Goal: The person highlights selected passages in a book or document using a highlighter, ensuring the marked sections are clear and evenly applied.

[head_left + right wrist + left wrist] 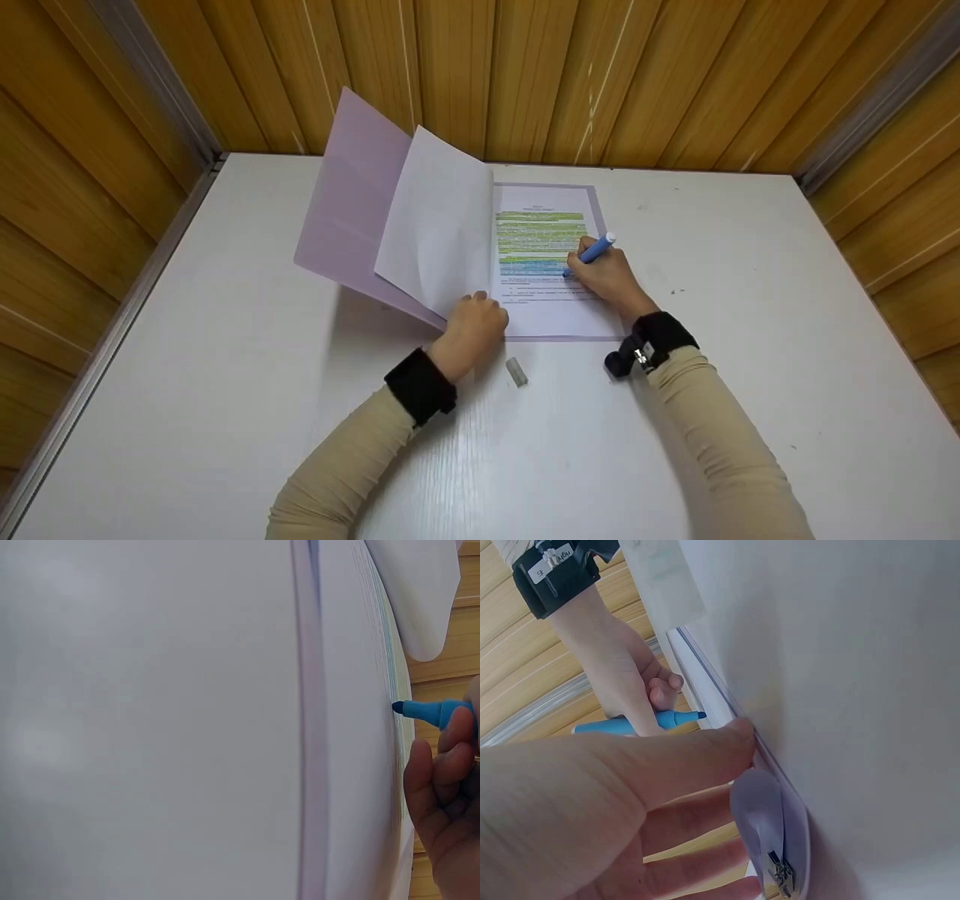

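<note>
Beige sleeves lead up to both hands; the left hand [475, 324] presses the booklet's [551, 262] lower edge on the table [225, 360], fingers curled; the right hand [607, 274] pinches the blue highlighter [594, 251]; best to keep strokes level and pressure light.

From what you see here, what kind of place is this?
Probably a small desk booth for paperwork: a white table closed in by wood-panelled walls, with a highlighted page in a lilac folder.
</note>
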